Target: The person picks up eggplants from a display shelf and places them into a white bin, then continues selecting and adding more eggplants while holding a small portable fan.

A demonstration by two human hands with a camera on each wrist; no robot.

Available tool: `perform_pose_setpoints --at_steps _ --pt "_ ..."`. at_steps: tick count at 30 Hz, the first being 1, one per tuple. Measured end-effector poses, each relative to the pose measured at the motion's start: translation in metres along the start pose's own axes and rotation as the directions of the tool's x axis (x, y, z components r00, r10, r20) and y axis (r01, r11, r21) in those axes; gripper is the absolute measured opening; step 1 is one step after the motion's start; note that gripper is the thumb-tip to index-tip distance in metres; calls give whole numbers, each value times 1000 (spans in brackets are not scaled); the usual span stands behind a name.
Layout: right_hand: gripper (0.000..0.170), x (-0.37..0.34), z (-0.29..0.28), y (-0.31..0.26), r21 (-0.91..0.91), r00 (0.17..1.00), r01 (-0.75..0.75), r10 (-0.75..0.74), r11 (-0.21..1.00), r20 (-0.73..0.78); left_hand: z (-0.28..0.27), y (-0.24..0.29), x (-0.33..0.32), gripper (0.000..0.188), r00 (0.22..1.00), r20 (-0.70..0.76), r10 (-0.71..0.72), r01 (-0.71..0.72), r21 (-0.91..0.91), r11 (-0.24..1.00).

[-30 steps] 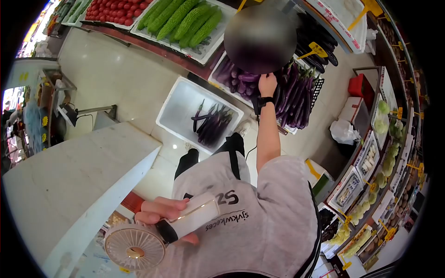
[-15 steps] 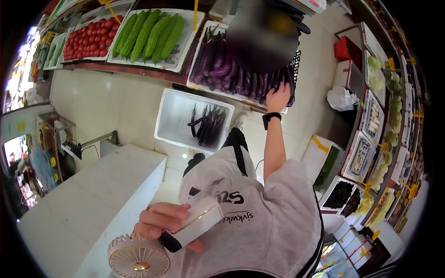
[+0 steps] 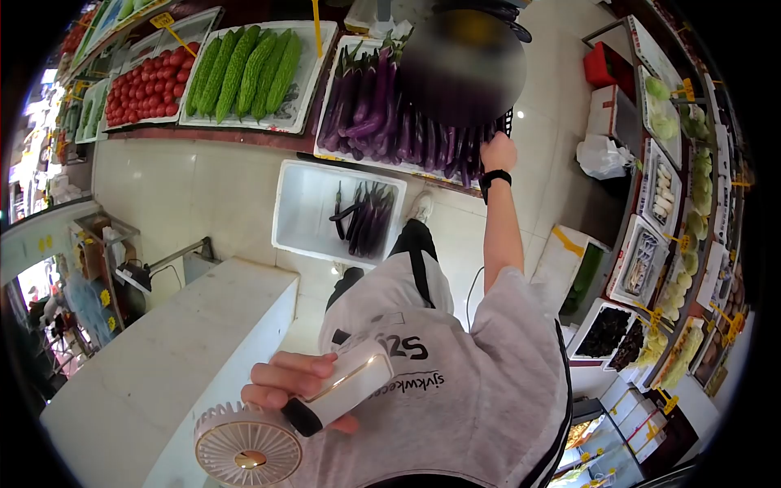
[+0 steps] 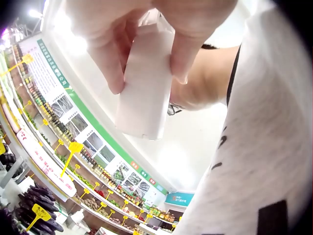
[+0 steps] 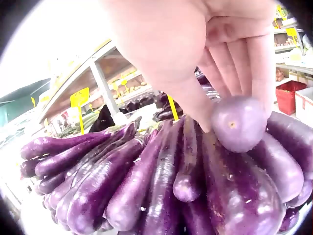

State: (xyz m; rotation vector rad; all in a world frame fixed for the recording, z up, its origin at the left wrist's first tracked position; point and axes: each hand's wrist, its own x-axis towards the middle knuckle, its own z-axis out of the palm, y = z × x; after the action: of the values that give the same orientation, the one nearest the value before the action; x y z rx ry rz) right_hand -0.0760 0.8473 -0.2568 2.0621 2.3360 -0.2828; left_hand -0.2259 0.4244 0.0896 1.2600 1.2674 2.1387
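At the right end of a crate of purple eggplants (image 3: 377, 106), the right hand (image 3: 499, 153) is bent over the front edge. The right wrist view has its thumb and fingers (image 5: 230, 73) around the blunt end of one eggplant (image 5: 239, 123), above others lying side by side. Near the shirt front, the left hand (image 3: 293, 381) grips the white handle (image 3: 351, 382) of a small round fan (image 3: 248, 457); that handle (image 4: 146, 83) is also between thumb and fingers in the left wrist view. A dark blur hides part of the crate.
A white foam box (image 3: 305, 203) with several thin eggplants stands on the floor below the crate. Bitter melons (image 3: 248, 73) and tomatoes (image 3: 150, 85) lie left of it. A pale counter (image 3: 171, 325) is at lower left, and vegetable shelves (image 3: 691, 220) curve along the right.
The right hand has shifted from the crate's middle to its right end, and its spread fingers have closed in. The head view has turned. The left hand keeps its hold on the fan.
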Motion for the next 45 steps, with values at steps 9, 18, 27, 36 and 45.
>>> perform_pose_setpoints --at_steps 9,18,27,36,45 --pt "36 37 27 -4 39 971 -211 205 977 124 13 -14 0 91 997 -75 15 -15 2 1000" --pt "61 1 8 -1 15 940 -260 250 965 232 4 -4 3 92 993 3 -117 117 70 991" --pt "63 -11 21 -3 -34 955 -259 262 965 138 -5 0 1 93 998 -22 -55 56 80 995" --pt "55 -28 23 5 -100 939 238 -255 966 -230 -11 7 2 90 997 -39 -69 72 70 995" --pt "56 -35 47 1 -288 908 308 -371 907 -196 -17 5 1 90 995 -78 -63 71 93 993"
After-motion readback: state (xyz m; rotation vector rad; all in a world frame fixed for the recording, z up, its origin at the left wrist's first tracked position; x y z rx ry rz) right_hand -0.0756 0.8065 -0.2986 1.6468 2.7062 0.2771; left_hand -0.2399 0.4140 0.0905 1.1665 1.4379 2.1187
